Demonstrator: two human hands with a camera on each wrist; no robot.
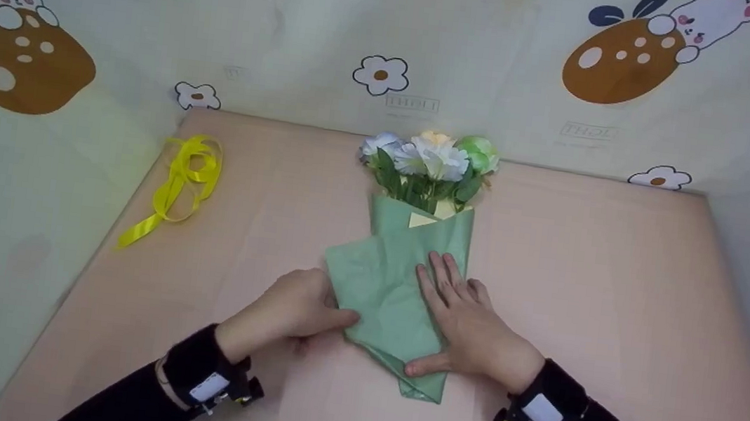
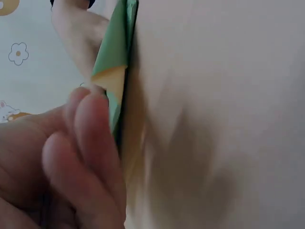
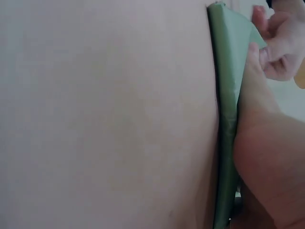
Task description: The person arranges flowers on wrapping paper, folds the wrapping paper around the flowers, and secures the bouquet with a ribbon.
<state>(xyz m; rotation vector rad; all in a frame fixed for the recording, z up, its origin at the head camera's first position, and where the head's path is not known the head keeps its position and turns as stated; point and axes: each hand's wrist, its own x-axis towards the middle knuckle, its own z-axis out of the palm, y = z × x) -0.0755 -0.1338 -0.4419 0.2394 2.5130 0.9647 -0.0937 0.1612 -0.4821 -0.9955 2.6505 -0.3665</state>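
A bouquet of flowers [image 1: 434,157], pale blue, cream and green with dark leaves, lies wrapped in green wrapping paper [image 1: 387,289] on the table. My left hand [image 1: 297,304] pinches the paper's lower left edge between thumb and curled fingers. Spread across the right part of the wrap, my right hand [image 1: 471,327] presses it down with fingers straight. In the left wrist view the paper [image 2: 114,45] shows a cream inner side beyond the curled left fingers [image 2: 93,133]. Along the table, the right wrist view shows the folded paper edge [image 3: 228,71] beside the right hand [image 3: 267,143].
A loose yellow ribbon [image 1: 173,187] lies in loops at the table's left side. The pinkish table [image 1: 593,278] meets a cloth backdrop [image 1: 295,39] printed with flowers and rabbits at the back and left.
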